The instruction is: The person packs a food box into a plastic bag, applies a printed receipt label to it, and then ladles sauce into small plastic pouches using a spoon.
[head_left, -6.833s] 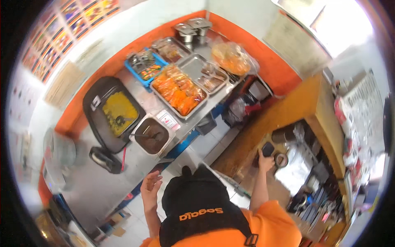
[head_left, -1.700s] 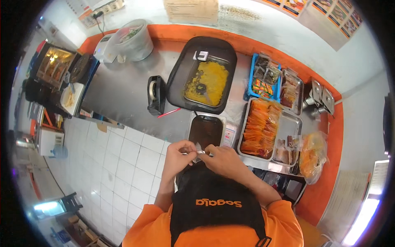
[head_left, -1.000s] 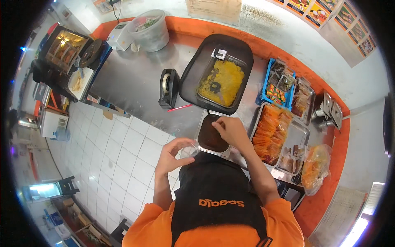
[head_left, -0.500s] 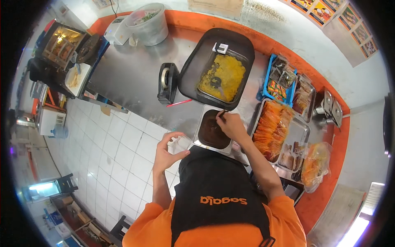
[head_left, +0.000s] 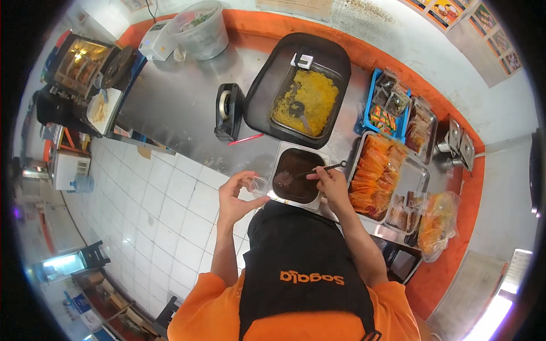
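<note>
Dipped at its bowl end into dark brown sauce [head_left: 298,192], inside a rectangular steel pan [head_left: 307,148] at the near edge of a stainless-steel table [head_left: 170,91]: a slim dark ladle [head_left: 302,172]. Lying slantwise, with its looped handle end out past the pan's right rim. Pinched along the handle between thumb and fingers of the right hand [head_left: 334,187]. Just left of the pan, curved in a wide C, the left hand [head_left: 233,199], with a small clear plastic bag [head_left: 260,185] gripped between thumb and fingers; hard to tell whether touching the rim.

Just beyond, a large black round-cornered tray [head_left: 264,96] with crumbly yellow food [head_left: 307,102] and a small white device [head_left: 302,61]. Left of that, a black tape dispenser [head_left: 228,112], near a thin red pen [head_left: 245,139]. To the right, a steel tray of orange clear-wrapped packs [head_left: 375,176]; behind, a blue plastic basket [head_left: 368,105] of sachets. Farther right, a clear bag with orange contents [head_left: 438,224]. At far left, a translucent round tub [head_left: 202,42].
</note>
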Available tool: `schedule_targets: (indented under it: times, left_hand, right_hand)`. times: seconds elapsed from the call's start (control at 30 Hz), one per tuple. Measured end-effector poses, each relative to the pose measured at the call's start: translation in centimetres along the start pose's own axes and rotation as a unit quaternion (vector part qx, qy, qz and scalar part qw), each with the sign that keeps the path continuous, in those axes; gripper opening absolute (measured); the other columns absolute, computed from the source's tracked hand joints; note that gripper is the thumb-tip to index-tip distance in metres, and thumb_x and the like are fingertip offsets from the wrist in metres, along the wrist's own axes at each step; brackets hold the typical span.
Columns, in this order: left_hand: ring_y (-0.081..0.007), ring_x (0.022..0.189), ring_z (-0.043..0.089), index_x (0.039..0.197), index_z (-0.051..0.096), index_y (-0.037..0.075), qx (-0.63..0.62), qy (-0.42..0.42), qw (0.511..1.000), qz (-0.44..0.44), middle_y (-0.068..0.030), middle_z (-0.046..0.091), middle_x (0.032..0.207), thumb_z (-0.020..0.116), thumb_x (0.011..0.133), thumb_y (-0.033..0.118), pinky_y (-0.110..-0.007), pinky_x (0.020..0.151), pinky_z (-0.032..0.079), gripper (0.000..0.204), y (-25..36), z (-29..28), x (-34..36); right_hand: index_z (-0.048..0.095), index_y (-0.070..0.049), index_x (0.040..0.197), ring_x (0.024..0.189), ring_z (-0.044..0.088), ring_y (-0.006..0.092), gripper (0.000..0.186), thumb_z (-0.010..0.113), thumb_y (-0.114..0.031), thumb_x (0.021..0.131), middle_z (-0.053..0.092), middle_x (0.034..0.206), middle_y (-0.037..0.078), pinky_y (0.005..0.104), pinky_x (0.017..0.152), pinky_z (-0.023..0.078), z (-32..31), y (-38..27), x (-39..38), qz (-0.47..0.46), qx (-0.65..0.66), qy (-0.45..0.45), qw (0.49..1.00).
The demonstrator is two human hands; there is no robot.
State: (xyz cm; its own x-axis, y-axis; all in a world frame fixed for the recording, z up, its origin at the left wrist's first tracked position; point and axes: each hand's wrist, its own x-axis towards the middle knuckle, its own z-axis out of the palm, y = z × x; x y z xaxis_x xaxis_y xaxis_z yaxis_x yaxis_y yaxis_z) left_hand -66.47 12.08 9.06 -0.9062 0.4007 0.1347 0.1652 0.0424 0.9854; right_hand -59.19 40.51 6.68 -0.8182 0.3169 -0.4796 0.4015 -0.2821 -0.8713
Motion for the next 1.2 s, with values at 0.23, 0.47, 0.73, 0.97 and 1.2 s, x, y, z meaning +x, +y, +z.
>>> schedule_targets:
  times: [0.23, 0.47, 0.73, 0.97, 1.2]
  left_hand:
    - [-0.0103, 0.090, 0.064, 0.128, 0.066, 0.001, 0.075, -0.013, 0.996, 0.037, -0.0061, 0.073, 0.112, 0.099, 0.065, 0.002, -0.028, 0.082, 0.055, 0.071, 0.0, 2.1, 1.4]
    - [-0.0093, 0.087, 0.065, 0.131, 0.064, 0.000, 0.071, -0.018, 0.996, 0.044, -0.0050, 0.072, 0.106, 0.099, 0.066, 0.007, -0.027, 0.080, 0.057, 0.074, 2.2, 5.9, 3.6]
    - [-0.0066, 0.082, 0.065, 0.133, 0.062, -0.001, 0.075, 0.001, 0.996, 0.049, -0.0020, 0.070, 0.097, 0.099, 0.066, 0.007, -0.026, 0.077, 0.056, 0.077, 4.5, 7.2, 5.1]
    - [-0.0092, 0.086, 0.070, 0.136, 0.060, -0.001, 0.066, -0.013, 0.997, 0.044, -0.0071, 0.075, 0.102, 0.096, 0.067, 0.002, -0.028, 0.079, 0.058, 0.077, 5.9, 7.5, 5.5]
    - [-0.0076, 0.069, 0.065, 0.132, 0.064, 0.002, 0.058, 0.009, 0.994, 0.091, -0.0039, 0.071, 0.092, 0.098, 0.064, 0.010, -0.025, 0.069, 0.058, 0.076, 5.7, 8.0, 6.0]
  right_hand:
    - [0.066, 0.003, 0.108, 0.047, 0.039, 0.0041, 0.033, 0.061, -0.030, 0.109, 0.078, 0.095, 0.015, 0.0233, 0.041, 0.029, -1.0, -4.6, -3.1, -0.017, 0.097, 0.067, 0.993]
    - [0.064, 0.002, 0.112, 0.048, 0.042, 0.0034, 0.029, 0.060, -0.027, 0.110, 0.078, 0.093, 0.015, 0.0223, 0.042, 0.032, 0.3, -8.4, -6.7, -0.153, 0.126, 0.065, 0.978]
    - [0.061, 0.003, 0.114, 0.052, 0.048, 0.0036, 0.022, 0.057, -0.018, 0.111, 0.077, 0.091, 0.012, 0.0217, 0.048, 0.038, 1.1, -8.2, -8.8, -0.314, -0.004, 0.103, 0.944]
    - [0.065, 0.003, 0.107, 0.059, 0.058, 0.0069, 0.015, 0.062, -0.012, 0.107, 0.076, 0.086, 0.011, 0.0221, 0.053, 0.046, 0.8, -7.4, -9.2, -0.496, -0.087, 0.115, 0.856]
    - [0.063, 0.004, 0.108, 0.061, 0.059, 0.0073, 0.017, 0.063, -0.012, 0.106, 0.077, 0.090, 0.012, 0.0231, 0.055, 0.049, 0.5, -6.5, -9.2, -0.528, -0.159, 0.123, 0.825]
